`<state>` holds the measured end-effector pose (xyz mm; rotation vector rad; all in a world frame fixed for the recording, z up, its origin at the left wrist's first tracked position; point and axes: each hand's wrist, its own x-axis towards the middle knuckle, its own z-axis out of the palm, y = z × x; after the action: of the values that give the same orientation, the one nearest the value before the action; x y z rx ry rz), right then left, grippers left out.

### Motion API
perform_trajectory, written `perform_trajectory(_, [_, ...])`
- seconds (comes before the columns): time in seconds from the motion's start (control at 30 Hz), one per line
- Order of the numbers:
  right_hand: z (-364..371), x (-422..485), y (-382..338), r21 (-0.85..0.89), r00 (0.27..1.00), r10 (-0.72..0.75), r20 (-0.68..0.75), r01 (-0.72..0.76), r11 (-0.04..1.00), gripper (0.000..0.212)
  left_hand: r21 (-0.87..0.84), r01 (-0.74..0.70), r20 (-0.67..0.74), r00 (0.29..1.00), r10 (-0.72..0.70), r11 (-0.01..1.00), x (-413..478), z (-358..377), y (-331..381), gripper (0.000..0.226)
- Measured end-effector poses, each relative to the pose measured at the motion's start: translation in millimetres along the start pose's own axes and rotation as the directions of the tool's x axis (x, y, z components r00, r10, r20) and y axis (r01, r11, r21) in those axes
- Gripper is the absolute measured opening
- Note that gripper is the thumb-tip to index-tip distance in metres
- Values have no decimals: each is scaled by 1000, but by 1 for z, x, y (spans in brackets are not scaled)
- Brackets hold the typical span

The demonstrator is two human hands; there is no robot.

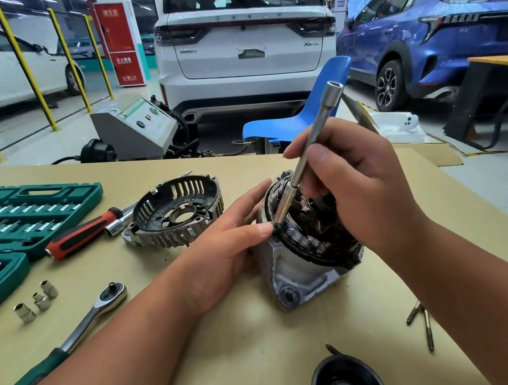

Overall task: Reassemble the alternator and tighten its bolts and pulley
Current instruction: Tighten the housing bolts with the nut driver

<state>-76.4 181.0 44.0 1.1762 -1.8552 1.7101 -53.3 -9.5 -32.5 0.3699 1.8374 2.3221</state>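
1. The alternator [301,270] stood near the middle of the tabletop [234,350], with its wire coils open at the top
2. The left hand [230,240] held the alternator by its left side. The fingers curled round behind it and the thumb lay at the front rim
3. The right hand [355,185] pinched a long shiny bar [311,146], with fingers and thumb closed on it
4. The bar leaned up and to the right. Its bottom tip sat on the alternator's rim, just beside the left thumb
5. The cover [178,215] lay on the tabletop to the left of the alternator, hollow side up and not touching it
6. The black pulley [345,380] lay at the near edge, well apart from the alternator
7. Two long bolts [428,331] lay to the right of the pulley, near the right arm
8. A ratchet [100,312] lay near the left arm, and three small sockets [39,299] stood just beside its head
9. A red and black driver [83,232] lay between the cover and an open green case [20,197]
10. Behind the tabletop were a blue chair [309,110], a white car [243,48] and a blue car [439,38]
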Motion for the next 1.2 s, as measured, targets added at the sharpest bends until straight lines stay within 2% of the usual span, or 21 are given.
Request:
perform_trajectory(0.2, [1,2,1,-18,1000,-31,-1,31,999,10,2,-1,0,1000,1,1000,1,2,1,77])
perform_trajectory(0.63, [2,-1,-4,48,999,24,34,-25,999,16,19,6,-25,1000,-6,1000,2,4,2,81])
perform_trajectory(0.8, [3,0,-4,19,999,-18,40,17,1000,8,21,4,-30,1000,-4,1000,2,4,2,81])
perform_trajectory(1.0, [5,1,-4,37,1000,-12,13,11,999,16,10,4,-27,1000,-3,1000,1,5,4,80])
perform_trajectory(1.2, [5,1,-5,30,1000,-11,27,10,1000,9,10,-2,-32,999,2,1000,0,9,8,86])
